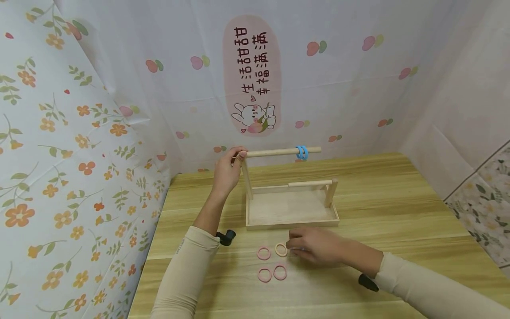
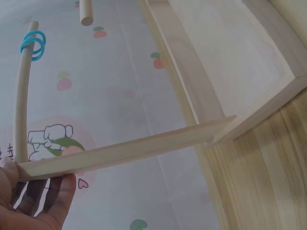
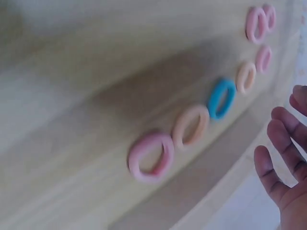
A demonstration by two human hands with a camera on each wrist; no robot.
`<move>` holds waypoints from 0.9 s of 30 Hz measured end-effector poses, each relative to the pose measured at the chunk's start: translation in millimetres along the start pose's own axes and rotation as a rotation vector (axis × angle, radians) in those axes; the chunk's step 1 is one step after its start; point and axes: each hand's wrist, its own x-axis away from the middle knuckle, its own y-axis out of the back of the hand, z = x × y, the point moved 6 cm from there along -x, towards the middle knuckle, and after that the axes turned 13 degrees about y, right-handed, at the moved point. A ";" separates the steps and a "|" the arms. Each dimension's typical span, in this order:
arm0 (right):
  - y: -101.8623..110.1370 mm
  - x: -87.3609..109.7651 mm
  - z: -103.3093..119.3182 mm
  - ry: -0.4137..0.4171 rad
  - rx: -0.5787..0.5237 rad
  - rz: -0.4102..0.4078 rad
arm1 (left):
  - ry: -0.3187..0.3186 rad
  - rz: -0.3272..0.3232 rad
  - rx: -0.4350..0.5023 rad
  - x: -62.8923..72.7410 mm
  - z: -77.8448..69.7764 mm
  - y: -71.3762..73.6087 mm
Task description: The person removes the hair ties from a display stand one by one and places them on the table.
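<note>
A pale wooden stand (image 1: 292,228) has a shallow tray base, a tall post with a rod on the left, and a short one on the right. My left hand (image 1: 228,170) grips the top of the tall post (image 2: 124,152), where the upper rod (image 1: 271,153) joins it. Two blue rings (image 1: 302,153), like hair ties, hang on that rod. My right hand (image 1: 314,245) is over the table before the tray, fingers loosely bent and apart, holding nothing. Below it in the right wrist view lie a blue ring (image 3: 222,98), a peach ring (image 3: 192,126) and a pink ring (image 3: 151,157).
More rings lie left of my right hand: a peach one (image 1: 280,250) and several pink ones (image 1: 264,274). The lower rod (image 1: 311,183) crosses above the tray. Black devices (image 1: 226,238) sit at both wrists. A printed curtain (image 1: 199,102) stands behind the wood-grain table (image 1: 382,208).
</note>
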 end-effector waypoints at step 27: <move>111.4 33.4 -78.1 -0.117 0.226 -0.333 | 0.005 -0.012 -0.024 1.9 -0.5 -0.7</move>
